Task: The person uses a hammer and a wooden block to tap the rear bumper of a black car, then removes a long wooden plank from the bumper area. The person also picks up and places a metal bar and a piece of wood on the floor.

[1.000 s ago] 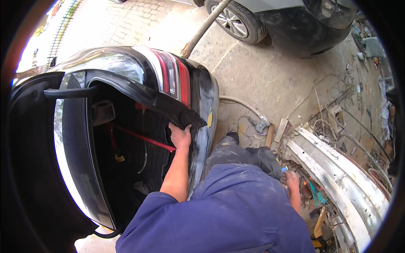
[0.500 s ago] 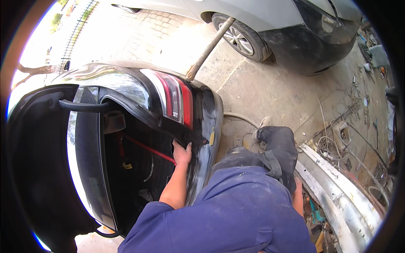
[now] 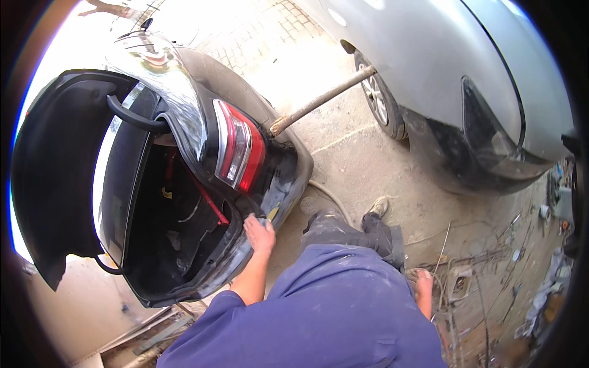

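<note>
A black car with its trunk lid point(image 3: 61, 165) raised stands at my left. My left hand point(image 3: 259, 234) is at the rear edge of its trunk opening point(image 3: 224, 260), below the red and clear tail light point(image 3: 239, 147). Its fingers are apart with nothing in them; whether they touch the edge I cannot tell. A small yellow piece or patch point(image 3: 273, 213) shows on the scuffed rear panel close by. Inside the trunk, a red bar point(image 3: 210, 202) slants across the dark lining. At my right side hangs my right hand point(image 3: 422, 282); its fingers are too unclear to read.
A wooden pole point(image 3: 322, 101) spans the gap between the black car's rear corner and a silver car point(image 3: 417, 67) ahead. A pale hose point(image 3: 331, 195) curves along the dusty ground. Wires and scrap point(image 3: 466, 276) litter the floor to the right. Panels and boards point(image 3: 147, 334) lie at lower left.
My view has swung right and I stand farther from the trunk. My left hand has come away from inside the rear trunk edge. More of my right hand shows now.
</note>
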A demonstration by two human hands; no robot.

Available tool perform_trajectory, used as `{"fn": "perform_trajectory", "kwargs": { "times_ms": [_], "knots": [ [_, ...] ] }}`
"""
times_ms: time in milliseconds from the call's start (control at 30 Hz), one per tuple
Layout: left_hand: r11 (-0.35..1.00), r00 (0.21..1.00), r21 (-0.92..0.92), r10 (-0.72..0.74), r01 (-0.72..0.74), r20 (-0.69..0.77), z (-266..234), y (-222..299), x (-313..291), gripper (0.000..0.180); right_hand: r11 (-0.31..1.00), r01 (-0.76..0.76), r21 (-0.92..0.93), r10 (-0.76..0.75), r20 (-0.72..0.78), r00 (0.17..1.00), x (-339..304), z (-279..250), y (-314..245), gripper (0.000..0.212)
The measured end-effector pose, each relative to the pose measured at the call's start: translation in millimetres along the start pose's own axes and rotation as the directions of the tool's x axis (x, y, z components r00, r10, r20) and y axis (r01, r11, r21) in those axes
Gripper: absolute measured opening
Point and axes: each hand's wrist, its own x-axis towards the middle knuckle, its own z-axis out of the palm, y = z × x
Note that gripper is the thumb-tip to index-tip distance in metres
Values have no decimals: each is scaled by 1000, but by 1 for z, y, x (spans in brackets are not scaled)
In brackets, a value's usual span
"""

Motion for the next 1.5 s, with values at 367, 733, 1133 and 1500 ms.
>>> {"fn": "perform_trajectory", "kwargs": {
  "times_ms": [367,733,1133,1500],
  "knots": [
    [926,888,-59,375,-373,267,9,114,11,53,988,59,144,-55,-36,998,70,-70,-117,32],
    [794,727,122,597,-595,-339,-150,162,210,27,728,312,-610,-297,128,946,34,-19,-119,31],
    [936,832,127,350,-329,-431,-210,72,386,49,895,266,-359,-182,251,951,35,139,-333,26],
    [941,822,-120,208,-316,-529,-197,56,394,46,332,795,-508,-243,768,593,13,316,-431,39]
  ]
}}
